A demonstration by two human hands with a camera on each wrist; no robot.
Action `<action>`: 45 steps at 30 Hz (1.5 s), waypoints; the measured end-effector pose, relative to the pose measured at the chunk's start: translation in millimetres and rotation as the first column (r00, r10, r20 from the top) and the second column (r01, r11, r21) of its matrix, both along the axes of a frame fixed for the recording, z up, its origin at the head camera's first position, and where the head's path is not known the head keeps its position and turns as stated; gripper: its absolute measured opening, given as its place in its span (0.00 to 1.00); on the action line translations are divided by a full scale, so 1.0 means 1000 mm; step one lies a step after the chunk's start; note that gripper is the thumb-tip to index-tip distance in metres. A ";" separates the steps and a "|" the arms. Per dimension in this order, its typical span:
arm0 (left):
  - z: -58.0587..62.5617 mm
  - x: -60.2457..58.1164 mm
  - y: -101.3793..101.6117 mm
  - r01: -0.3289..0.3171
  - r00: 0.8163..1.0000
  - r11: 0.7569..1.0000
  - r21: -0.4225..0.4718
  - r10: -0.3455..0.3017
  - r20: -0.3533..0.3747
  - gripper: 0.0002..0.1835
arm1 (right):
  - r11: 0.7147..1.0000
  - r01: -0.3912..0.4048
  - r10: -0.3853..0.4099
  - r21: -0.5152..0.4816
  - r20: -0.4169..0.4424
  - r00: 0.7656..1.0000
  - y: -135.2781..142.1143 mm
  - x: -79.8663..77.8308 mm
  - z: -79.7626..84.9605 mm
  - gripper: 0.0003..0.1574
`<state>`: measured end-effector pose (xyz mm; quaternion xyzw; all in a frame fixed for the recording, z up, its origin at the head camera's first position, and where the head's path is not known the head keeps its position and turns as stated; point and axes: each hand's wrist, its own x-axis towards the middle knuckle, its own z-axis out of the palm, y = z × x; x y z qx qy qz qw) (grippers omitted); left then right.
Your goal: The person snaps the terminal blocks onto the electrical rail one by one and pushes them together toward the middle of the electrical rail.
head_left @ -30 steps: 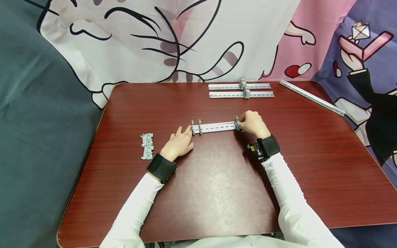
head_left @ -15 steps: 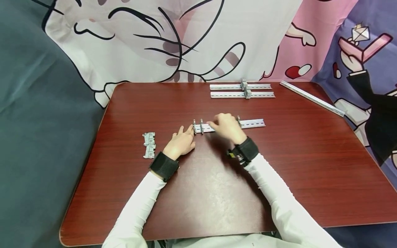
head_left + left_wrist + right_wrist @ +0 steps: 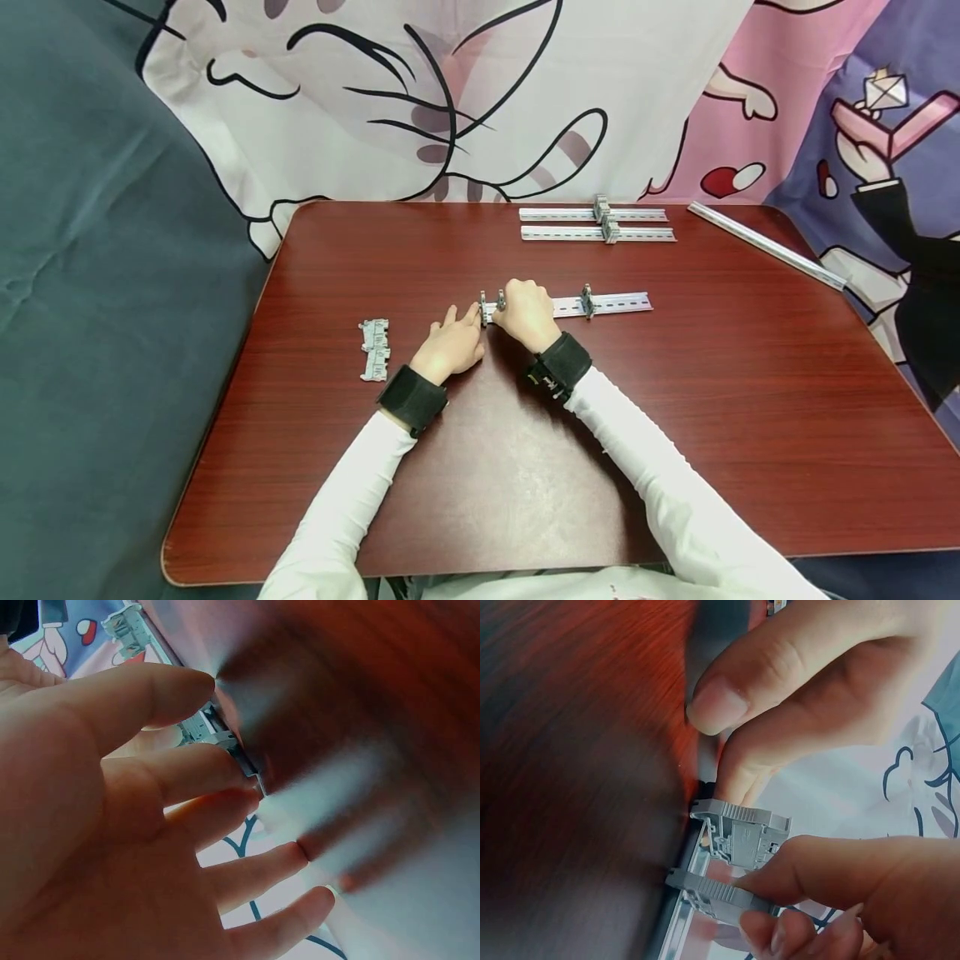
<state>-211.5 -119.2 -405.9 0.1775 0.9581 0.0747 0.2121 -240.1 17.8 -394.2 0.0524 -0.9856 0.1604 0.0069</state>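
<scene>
A slotted metal DIN rail (image 3: 621, 302) lies crosswise on the table, with grey terminal blocks clipped on it: two near its left end and one terminal block (image 3: 587, 302) further right. My left hand (image 3: 448, 346) reaches the left end, fingers spread and nearly straight, fingertips beside the outermost block (image 3: 716, 892). Curled over the rail just right of the second block (image 3: 742, 829) is my right hand (image 3: 528, 315). In the right wrist view its thumb (image 3: 720, 705) is on the near side of the rail, and its forefinger goes behind, right at that block.
Two more rails (image 3: 555, 234) with grey blocks (image 3: 610, 228) lie at the table's back edge. A long bare rail (image 3: 768, 246) slants at the back right. Loose grey blocks (image 3: 375, 350) lie left of my left hand. A printed curtain (image 3: 360, 150) hangs behind the table.
My right hand has left the rightmost block and moved left along the rail to the second block, uncovering the rail's right end. The left hand stays at the left end.
</scene>
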 end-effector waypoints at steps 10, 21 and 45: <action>0.001 -0.003 0.003 0.007 1.000 0.999 -0.035 -0.007 -0.017 0.33 | 0.999 0.042 -0.041 -0.016 0.032 0.999 0.023 -0.005 0.002 0.13; 0.006 -0.004 -0.001 0.003 1.000 1.000 -0.028 -0.003 -0.011 0.32 | 0.994 0.106 -0.106 -0.007 0.030 0.994 0.060 -0.008 0.008 0.13; 0.000 0.000 0.004 0.006 1.000 0.999 -0.034 -0.006 -0.001 0.32 | 0.986 0.161 -0.162 -0.029 -0.038 0.986 0.102 0.002 0.002 0.17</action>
